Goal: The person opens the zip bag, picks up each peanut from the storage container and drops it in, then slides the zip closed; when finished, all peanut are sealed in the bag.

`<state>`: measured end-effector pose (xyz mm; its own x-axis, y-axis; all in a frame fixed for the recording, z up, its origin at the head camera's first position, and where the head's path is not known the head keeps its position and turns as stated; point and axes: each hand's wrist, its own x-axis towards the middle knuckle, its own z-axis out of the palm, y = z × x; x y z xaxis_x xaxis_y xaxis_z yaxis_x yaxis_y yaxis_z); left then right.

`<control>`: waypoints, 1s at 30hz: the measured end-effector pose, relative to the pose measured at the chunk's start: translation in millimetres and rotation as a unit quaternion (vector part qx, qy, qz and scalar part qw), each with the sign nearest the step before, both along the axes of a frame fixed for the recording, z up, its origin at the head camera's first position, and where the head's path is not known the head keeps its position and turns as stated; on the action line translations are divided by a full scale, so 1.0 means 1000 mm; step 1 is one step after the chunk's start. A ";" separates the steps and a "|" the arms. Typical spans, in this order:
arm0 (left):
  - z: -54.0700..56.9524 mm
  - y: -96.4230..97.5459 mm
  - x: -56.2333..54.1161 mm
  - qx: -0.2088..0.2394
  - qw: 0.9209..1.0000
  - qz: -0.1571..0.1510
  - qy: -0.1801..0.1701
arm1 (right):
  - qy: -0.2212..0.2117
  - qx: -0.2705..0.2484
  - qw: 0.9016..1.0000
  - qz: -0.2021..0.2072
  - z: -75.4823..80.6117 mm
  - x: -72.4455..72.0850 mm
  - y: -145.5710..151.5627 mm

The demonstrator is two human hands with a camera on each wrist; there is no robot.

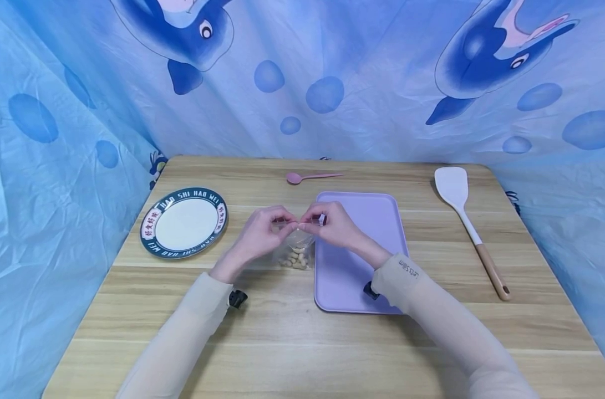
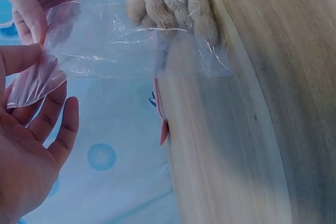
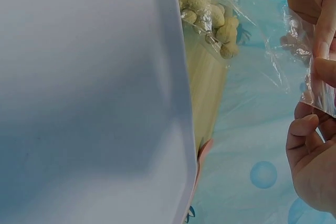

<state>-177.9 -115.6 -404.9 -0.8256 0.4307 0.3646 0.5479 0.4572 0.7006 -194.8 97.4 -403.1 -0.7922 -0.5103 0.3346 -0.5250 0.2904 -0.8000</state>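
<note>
A clear plastic zip bag (image 2: 110,40) with several unshelled peanuts (image 1: 295,259) in its bottom hangs between my hands, at the left edge of the lilac tray (image 1: 362,221). My left hand (image 1: 262,233) pinches the top edge of the bag between thumb and fingers. Close against it, my right hand (image 1: 334,224) pinches the same edge from the other side, above the tray. The fingertips of both hands nearly meet at the seal strip. Whether the seal is parted cannot be made out. In the left wrist view, the peanuts (image 2: 178,9) show through the film.
A white plate with a dark green lettered rim (image 1: 150,244) lies at the left. Behind the hands is a small pink spoon (image 1: 294,178). On the right lies a white spatula (image 1: 453,185) with a wooden-coloured handle. A blue dolphin-print curtain (image 1: 302,66) hangs behind the table (image 1: 282,354).
</note>
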 end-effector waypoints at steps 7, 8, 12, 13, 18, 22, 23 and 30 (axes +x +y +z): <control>0.001 0.002 0.002 -0.025 1.000 0.015 -0.008 | 0.010 -0.002 1.000 -0.002 -0.001 -0.001 -0.001; 0.002 0.003 0.002 -0.029 0.999 0.018 -0.006 | 0.012 -0.005 1.000 -0.002 -0.001 -0.001 -0.001; 0.002 0.004 0.004 -0.042 0.999 0.025 0.006 | 0.018 -0.008 1.000 -0.008 -0.004 0.000 0.001; 0.002 0.005 0.004 -0.046 0.999 0.026 0.009 | 0.019 -0.009 1.000 -0.010 -0.004 0.000 0.001; 0.001 0.004 0.004 -0.055 0.998 0.027 0.021 | 0.023 -0.010 1.000 -0.014 -0.007 0.001 0.004; 0.000 0.004 0.004 -0.058 0.998 0.026 0.026 | 0.025 -0.010 1.000 -0.016 -0.009 0.001 0.006; 0.000 0.004 0.004 -0.059 0.998 0.026 0.027 | 0.026 -0.010 0.999 -0.016 -0.009 0.002 0.006; 0.000 0.004 0.005 -0.063 0.997 0.023 0.035 | 0.034 -0.008 0.999 -0.015 -0.010 0.003 0.011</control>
<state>-172.7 -111.9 -404.6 -0.8206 0.4379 0.3672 0.5689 0.5650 0.5976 -191.9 108.1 -412.9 -0.7819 -0.4810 0.3966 -0.5702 0.2946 -0.7669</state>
